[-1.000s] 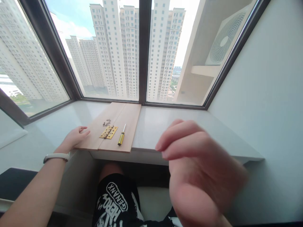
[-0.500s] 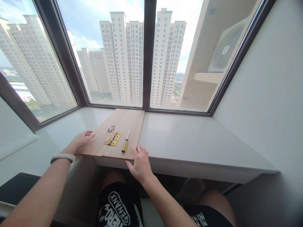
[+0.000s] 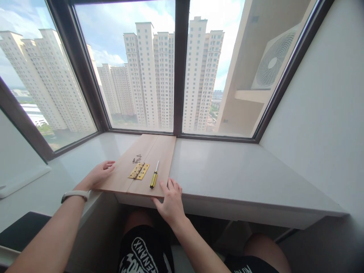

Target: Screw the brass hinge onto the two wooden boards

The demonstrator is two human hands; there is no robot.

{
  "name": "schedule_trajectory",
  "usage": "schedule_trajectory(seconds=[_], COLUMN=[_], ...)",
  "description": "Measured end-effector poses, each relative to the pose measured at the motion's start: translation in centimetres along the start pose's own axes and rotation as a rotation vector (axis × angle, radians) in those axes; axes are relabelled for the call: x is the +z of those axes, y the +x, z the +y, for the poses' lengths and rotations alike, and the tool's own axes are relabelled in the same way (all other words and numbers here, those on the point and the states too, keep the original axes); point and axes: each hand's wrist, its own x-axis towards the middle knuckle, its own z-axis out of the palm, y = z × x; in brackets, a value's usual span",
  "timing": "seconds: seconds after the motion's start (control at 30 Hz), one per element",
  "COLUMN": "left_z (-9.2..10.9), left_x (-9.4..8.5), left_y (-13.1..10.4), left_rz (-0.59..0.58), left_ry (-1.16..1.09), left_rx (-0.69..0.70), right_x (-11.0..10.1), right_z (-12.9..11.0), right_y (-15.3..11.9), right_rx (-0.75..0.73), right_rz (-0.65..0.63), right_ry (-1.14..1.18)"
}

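Over by the window, someone's sitting with both hands at a pair of pale wooden boards laid side by side on the white counter [image 3: 241, 174]. Left hand [image 3: 99, 175] is at the outer edge of the left board [image 3: 122, 172], fingers loosely curled; can't tell from where I'm standing if it's actually gripping the wood. Right hand [image 3: 170, 203] is spread pretty wide over the near corner of the right board [image 3: 162, 155], thumb stuck out along the front edge and well away from the fingers.

So the brass-coloured hinge [image 3: 139, 171] is lying opened out flat across the seam, one leaf on each board, knuckle roughly following the join. Just past it on the left board there's a little heap of dark screws [image 3: 137, 159], too tiny to count. Screwdriver [image 3: 154, 179] with a yellow and black handle lies on the right board, just beside the hinge, tip toward the glass, handle near the right hand. Oh, and there's a whitish band [image 3: 81, 193] on the left wrist.
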Motion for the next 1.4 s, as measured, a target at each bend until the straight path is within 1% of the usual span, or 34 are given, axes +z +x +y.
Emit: schedule_trajectory(seconds=[0.1,0.23,0.37,0.47,0.57,0.77,0.9,1.17,1.4], left_z=[0.5,1.0,2.2,3.8,5.5,8.6,11.0,15.8,19.4], left_x=[0.3,1.2,2.8,4.2,5.8,9.1,11.1,14.3,16.9], left_y=[-0.5,-1.2,-2.5,-3.5,-4.4,-6.2,-7.7,-10.7,-12.2], left_rz=[-0.059,-0.058,-0.031,-0.025,-0.033,-0.050,-0.038,-0.033,-0.040], left_ry=[-0.048,-0.053,-0.055,-0.043,-0.012,0.008,0.030,-0.020,-0.056], left_rx=[0.033,0.025,0.036,0.047,0.029,0.091,0.121,0.152,0.142], right_x=[-0.5,-1.6,-3.1,-4.3,-5.9,-9.6,-11.8,-15.2,-17.7], right_z=[0.3,1.1,2.5,3.9,5.5,8.5,10.5,14.5,17.3], right_y=[-0.1,-0.5,-1.2,-1.7,-2.4,-4.0,-5.3,-7.7,-9.1], right_rx=[0.007,0.023,0.038,0.050,0.064,0.088,0.120,0.165,0.196], right_rz=[0.001,-0.008,-0.015,-0.023,-0.036,-0.065,-0.069,-0.068,-0.076], right_ry=[-0.005,-0.012,-0.012,-0.017,-0.022,-0.021,-0.025,-0.039,-0.104])
